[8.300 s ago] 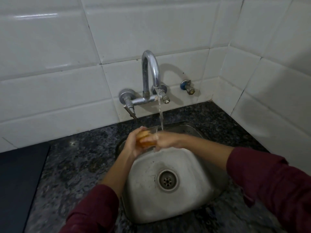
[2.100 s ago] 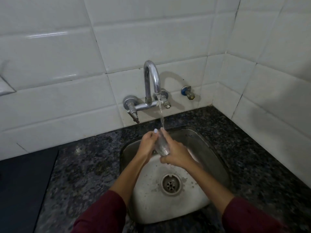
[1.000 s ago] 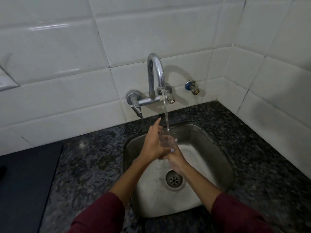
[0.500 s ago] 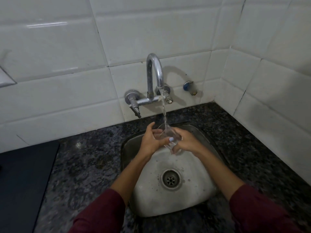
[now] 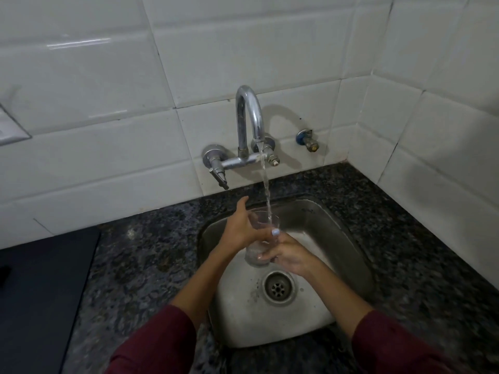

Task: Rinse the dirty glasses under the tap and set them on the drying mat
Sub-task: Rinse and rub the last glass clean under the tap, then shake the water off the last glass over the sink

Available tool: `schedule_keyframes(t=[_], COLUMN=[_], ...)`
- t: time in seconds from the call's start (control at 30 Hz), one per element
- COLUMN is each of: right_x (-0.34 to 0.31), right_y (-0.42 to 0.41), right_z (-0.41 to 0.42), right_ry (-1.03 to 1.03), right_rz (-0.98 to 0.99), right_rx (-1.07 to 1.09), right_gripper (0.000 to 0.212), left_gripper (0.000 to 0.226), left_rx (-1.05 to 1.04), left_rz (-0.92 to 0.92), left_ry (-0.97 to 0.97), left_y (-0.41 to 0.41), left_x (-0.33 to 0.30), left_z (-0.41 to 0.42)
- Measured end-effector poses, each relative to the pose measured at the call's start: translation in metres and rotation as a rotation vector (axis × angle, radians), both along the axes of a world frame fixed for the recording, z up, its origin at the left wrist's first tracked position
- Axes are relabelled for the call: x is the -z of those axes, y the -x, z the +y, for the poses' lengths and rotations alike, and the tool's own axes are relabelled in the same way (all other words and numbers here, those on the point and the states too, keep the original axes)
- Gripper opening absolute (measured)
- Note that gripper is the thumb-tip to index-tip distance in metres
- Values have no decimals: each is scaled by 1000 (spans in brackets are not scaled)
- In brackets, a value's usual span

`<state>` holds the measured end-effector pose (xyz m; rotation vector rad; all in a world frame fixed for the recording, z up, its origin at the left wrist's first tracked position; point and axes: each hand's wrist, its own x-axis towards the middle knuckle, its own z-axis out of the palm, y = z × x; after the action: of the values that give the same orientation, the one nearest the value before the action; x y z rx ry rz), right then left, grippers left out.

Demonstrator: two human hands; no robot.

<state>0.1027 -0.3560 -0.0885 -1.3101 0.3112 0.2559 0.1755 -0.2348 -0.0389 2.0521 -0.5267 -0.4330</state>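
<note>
Clear glass held mouth-up at frame centre, above the steel sink, directly under the tap. Water stream falling straight into the open rim. Left hand wrapped round the upper wall from the left, thumb lifted free, fingers curled across the front. Right hand clamped on the lower part from the right, fingertips pressed against the base. Drain just below. Dark mat at lower left of the frame, well apart.
</note>
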Motion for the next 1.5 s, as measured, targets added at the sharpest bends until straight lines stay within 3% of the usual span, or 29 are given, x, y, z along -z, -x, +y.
schedule_keyframes(t=[0.13,0.23,0.37,0.47,0.57,0.77,0.83,0.9,0.97,1.03,1.17,1.3,1.4,1.5], right_x=[-16,-35,-71,-86,-94,-95,-97,-98,-97,-94,-79,-44,-31,-37], right_y=[3,4,12,17,16,13,15,17,21,24,28,28,20,-7], right_z=[-27,-50,-62,-62,-61,-54,-46,-36,-26,-14,12,45,73,102], right_ry=[317,604,1060,1209,1304,1372,1378,1379,1330,1242,1013,607,573,624], right_rz=[-15,6,77,99,81,26,-5,-43,-95,-176,-321,-324,-291,-326], right_rx=[-67,-125,-136,-132,-174,-273,-297,-316,-305,-272,-114,148,216,255], right_gripper=[85,98,81,67,64,65,69,76,81,85,97,90,66,57], left_gripper=[80,69,48,35,40,38,39,57,95,106,70,61,53,58], left_rx=[-270,-447,-496,-525,-463,-343,-154,158,361,308,5,-206,-268,-248], left_rz=[162,106,-110,-156,-273,-385,-347,-254,-137,-89,-72,-46,-38,-24], left_ry=[148,158,-17,-134,-263,-482,-612,-551,-362,-211,21,134,122,145], left_y=[-13,-39,-63,-65,-70,-55,-31,-2,25,43,58,58,51,35], left_x=[-3,-13,-27,-31,-23,-23,-19,-11,-2,7,27,41,40,36], left_z=[10,6,-11,-21,-21,-5,4,12,17,19,32,50,63,92])
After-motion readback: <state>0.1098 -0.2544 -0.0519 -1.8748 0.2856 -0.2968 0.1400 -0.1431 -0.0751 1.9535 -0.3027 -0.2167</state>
